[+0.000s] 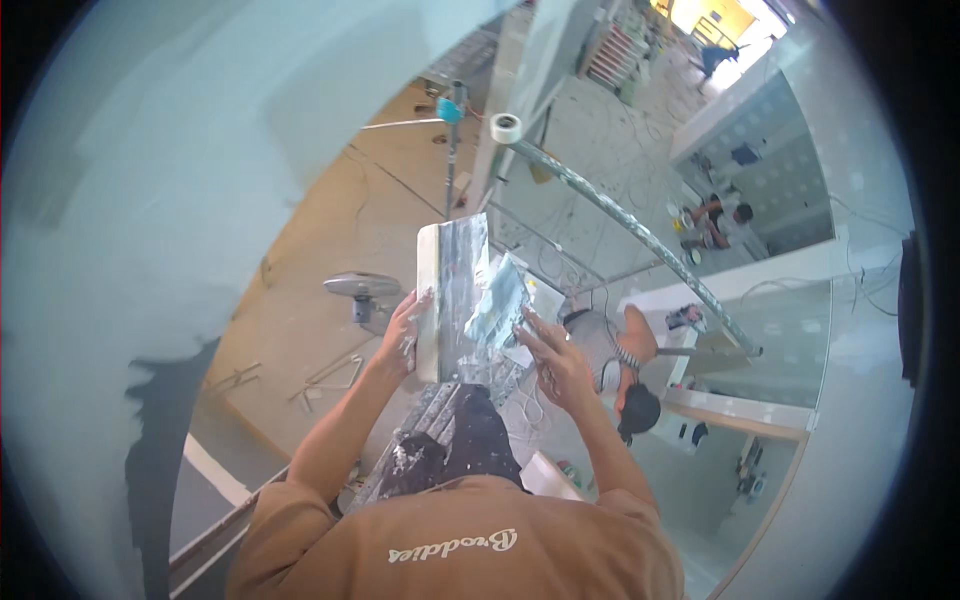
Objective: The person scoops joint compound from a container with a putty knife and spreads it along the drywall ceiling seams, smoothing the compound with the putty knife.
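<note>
Up in front of my chest, my left hand [402, 335] grips a wide plastering trowel by its long cream back [428, 300]; the grey blade [458, 290] is smeared with compound. My right hand [556, 362] is closed on a smaller filling knife [500, 305], its blade coated in pale blue-white compound. This blade is close beside the wide one, over its right edge; whether they touch I cannot tell. The filling knife's handle is hidden by my fingers. Splashes of compound mark both my hands.
A splattered scaffold rail [630, 220] with a white tape roll [506, 127] on its end slants across the right. Coated wall [200, 180] curves along the left. Below are a fan-like thing [360, 286], a co-worker [625, 365] and a farther person [715, 220]. My platform [425, 415] is splattered.
</note>
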`<action>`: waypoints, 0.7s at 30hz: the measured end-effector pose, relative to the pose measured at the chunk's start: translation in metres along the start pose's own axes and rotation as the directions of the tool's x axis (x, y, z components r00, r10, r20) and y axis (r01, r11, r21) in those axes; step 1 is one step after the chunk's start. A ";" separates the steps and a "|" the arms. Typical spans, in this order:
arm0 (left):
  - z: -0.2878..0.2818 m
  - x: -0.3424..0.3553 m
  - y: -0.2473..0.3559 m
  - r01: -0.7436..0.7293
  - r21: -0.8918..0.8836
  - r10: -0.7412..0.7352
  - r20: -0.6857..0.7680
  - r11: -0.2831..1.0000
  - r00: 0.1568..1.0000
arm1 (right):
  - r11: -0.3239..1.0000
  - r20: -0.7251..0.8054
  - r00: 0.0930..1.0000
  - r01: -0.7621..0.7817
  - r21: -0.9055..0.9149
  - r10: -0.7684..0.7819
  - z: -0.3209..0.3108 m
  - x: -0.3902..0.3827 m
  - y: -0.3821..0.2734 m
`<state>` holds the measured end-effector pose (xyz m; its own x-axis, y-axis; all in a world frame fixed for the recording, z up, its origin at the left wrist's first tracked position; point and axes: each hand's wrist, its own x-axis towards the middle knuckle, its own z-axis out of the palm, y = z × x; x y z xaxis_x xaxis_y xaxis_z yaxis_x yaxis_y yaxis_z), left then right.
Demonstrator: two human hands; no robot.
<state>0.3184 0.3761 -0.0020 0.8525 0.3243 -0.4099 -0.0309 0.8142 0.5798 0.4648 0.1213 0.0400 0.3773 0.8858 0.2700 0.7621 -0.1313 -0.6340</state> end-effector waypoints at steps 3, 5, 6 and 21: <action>0.004 -0.083 0.027 -0.133 -0.002 0.133 -0.054 0.991 0.990 | 0.997 -0.010 0.999 0.050 -0.066 -0.051 0.002 0.012 -0.021; -0.007 -0.135 0.034 -0.204 -0.045 0.199 -0.083 0.978 0.976 | 0.988 -0.091 0.995 0.041 0.149 -0.028 0.018 0.017 -0.028; -0.009 -0.166 0.041 -0.261 -0.060 0.254 -0.110 0.963 0.961 | 0.968 -0.075 0.995 -0.051 0.246 0.071 0.028 0.020 -0.037; -0.052 -0.413 -0.071 -0.592 0.707 0.603 -0.680 0.387 -0.417 | 0.264 0.894 0.246 -0.896 0.357 -0.374 0.105 0.101 -0.243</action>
<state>-0.0588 0.2089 0.0895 -0.7291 0.6831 0.0424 -0.1478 -0.2176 0.9648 0.2622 0.2891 0.1456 -0.6628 0.6649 -0.3443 -0.3246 -0.6696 -0.6680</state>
